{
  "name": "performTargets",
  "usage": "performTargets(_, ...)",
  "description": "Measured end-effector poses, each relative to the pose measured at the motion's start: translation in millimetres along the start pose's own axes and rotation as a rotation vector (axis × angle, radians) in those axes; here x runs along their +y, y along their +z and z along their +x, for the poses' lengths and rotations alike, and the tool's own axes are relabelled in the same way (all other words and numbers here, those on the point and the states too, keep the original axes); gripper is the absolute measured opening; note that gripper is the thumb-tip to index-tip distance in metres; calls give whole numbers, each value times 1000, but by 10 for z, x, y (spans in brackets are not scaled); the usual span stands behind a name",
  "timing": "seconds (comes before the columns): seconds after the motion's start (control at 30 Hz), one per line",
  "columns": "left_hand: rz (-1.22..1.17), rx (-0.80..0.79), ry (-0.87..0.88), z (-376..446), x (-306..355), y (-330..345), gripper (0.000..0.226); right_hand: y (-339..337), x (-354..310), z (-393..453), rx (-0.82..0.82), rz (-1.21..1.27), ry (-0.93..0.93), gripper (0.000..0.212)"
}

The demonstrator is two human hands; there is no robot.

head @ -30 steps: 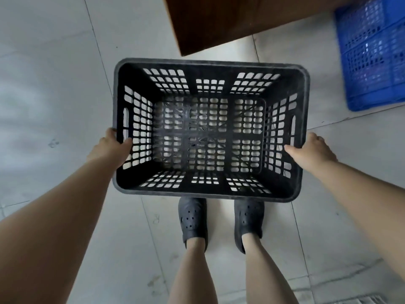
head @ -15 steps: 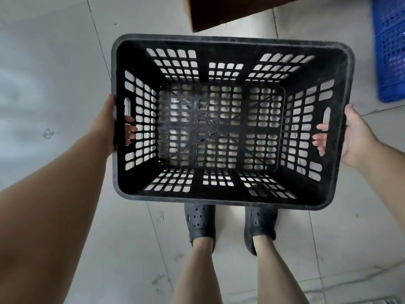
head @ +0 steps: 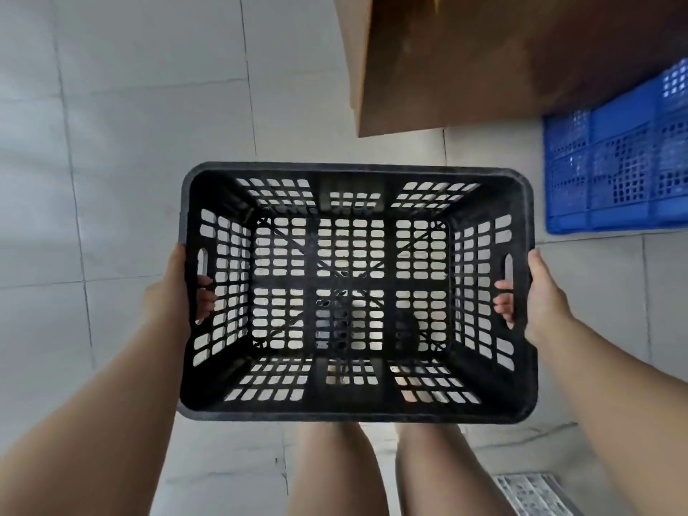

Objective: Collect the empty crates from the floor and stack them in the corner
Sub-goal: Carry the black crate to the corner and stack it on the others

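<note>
I hold the black crate [head: 352,292] at the centre of the frame, lifted clear of the floor [head: 123,150] and level, its open top facing me. It is empty; the pale tiles show through its perforated base. My left hand [head: 169,292] grips the left handle slot, fingertips [head: 204,296] curled through to the inside wall. My right hand [head: 541,292] grips the right handle slot in the same way, fingertips [head: 503,303] visible inside. Both grips sit at about the same height on opposite short walls.

A blue crate [head: 614,162] lies at the right edge of the frame, just beside a brown wooden panel [head: 502,57] in the upper right. I cannot tell from here whether that is the corner meant for stacking.

Assessment: the step in hand is the carry. To do it well I judge that both hands should remain fully hooked through the slots, so the load hangs from the fingers and not from the palms. The crate should stay level and close to the body. It hides my feet, so I should look past its rim when stepping. A grille [head: 532,493] lies in the floor at lower right and is best avoided. On arrival, the rims should be aligned before lowering.
</note>
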State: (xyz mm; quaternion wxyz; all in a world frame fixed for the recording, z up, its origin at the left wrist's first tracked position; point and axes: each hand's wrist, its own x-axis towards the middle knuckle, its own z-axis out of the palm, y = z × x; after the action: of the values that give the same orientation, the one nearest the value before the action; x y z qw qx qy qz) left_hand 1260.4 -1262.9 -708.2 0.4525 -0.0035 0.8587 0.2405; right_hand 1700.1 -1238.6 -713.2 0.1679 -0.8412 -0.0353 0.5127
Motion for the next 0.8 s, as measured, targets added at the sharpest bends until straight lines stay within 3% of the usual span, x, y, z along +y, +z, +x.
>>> performTargets(0.4,-320,182,61,-2232,1,-1985,68,-363,-698,-2088,-214,-142,-212,77)
performTargets(0.8,-637,460,24,-2753,-880,-3576,70,780,-838,-3734,-414,-313,-552,69)
